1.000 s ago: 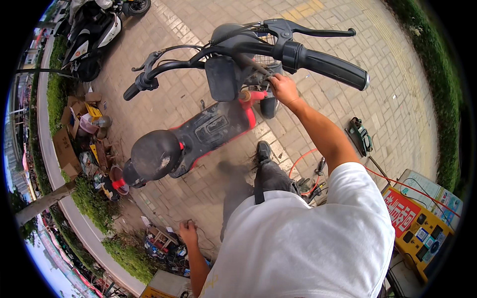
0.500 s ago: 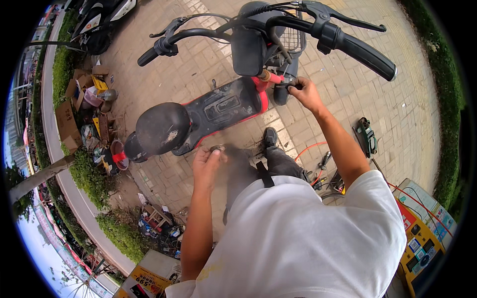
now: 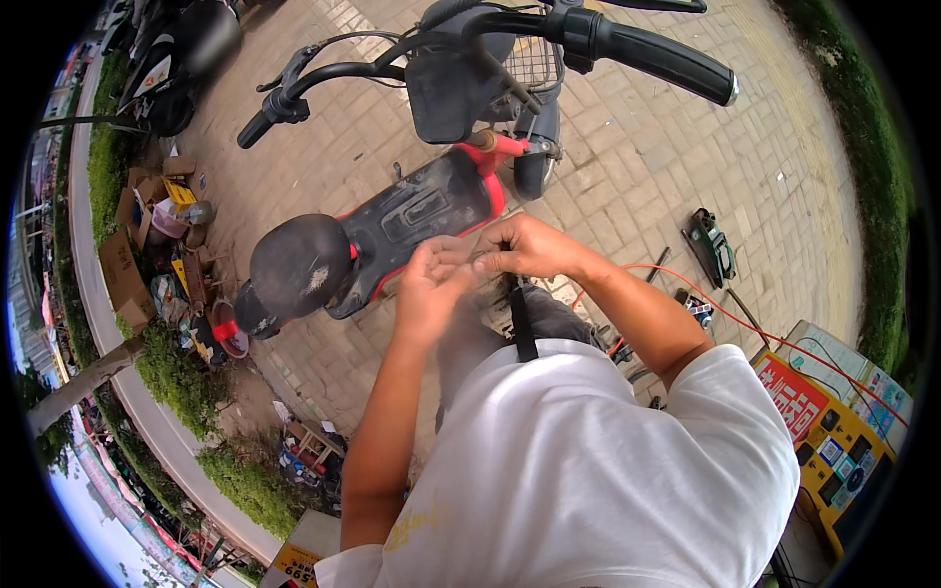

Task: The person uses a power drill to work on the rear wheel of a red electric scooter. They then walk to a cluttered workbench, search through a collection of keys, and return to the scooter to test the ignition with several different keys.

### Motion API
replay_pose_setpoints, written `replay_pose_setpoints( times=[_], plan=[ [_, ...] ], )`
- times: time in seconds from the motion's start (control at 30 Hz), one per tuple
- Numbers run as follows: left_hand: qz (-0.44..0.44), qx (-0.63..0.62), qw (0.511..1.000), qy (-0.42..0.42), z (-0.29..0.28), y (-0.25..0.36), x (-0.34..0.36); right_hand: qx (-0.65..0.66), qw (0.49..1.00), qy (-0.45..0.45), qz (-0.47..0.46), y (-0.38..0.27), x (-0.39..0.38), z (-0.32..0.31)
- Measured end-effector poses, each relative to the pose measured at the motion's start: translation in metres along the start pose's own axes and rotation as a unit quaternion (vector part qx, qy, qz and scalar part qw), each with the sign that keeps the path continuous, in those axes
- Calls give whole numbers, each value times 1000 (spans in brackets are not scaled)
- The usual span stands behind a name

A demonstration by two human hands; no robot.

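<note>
My left hand and my right hand meet in front of my waist, fingertips close together. Fingers on both are curled in, and the left ones are slightly smeared by motion. Something small and dark seems to be pinched at the right fingertips, too hidden to name. Just beyond my hands stands a red and black electric scooter. Its worn round seat is to the left; its handlebar and front wheel are farther off.
An orange hose runs over the paving on my right, near a green tool-like object. A yellow cabinet stands at lower right. Cardboard boxes and clutter lie by the hedge at left; a parts pile sits at lower left.
My right hand has come back from beside the scooter's front post to my left hand. The left has risen a little toward it; its small round piece no longer shows. The view has shifted.
</note>
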State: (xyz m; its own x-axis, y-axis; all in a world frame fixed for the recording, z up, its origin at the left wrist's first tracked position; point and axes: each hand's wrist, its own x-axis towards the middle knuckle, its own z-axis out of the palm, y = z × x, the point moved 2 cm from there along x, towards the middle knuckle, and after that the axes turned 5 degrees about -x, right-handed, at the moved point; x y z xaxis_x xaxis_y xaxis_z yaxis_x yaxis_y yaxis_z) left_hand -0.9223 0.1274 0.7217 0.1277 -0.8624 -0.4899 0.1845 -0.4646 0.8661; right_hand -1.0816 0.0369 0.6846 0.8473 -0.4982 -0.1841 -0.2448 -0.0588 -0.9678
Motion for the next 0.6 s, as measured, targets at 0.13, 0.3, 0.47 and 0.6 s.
replay_pose_setpoints(
  times=[0.13, 0.3, 0.47, 0.6],
  plan=[
    [51, -32, 994, 96, -27, -20, -5, -49, 962, 264, 44, 34, 13, -45],
    [-52, -52, 985, 157, -75, -61, -31, -257, 841, 475, 20, 117, 41, -120],
    [-100, 0, 977, 188, -99, -87, -66, -317, 833, 453, 31, 150, 48, -129],
    [-119, 8, 973, 198, -99, -99, -81, -351, 834, 425, 34, 156, 50, -127]
  ],
)
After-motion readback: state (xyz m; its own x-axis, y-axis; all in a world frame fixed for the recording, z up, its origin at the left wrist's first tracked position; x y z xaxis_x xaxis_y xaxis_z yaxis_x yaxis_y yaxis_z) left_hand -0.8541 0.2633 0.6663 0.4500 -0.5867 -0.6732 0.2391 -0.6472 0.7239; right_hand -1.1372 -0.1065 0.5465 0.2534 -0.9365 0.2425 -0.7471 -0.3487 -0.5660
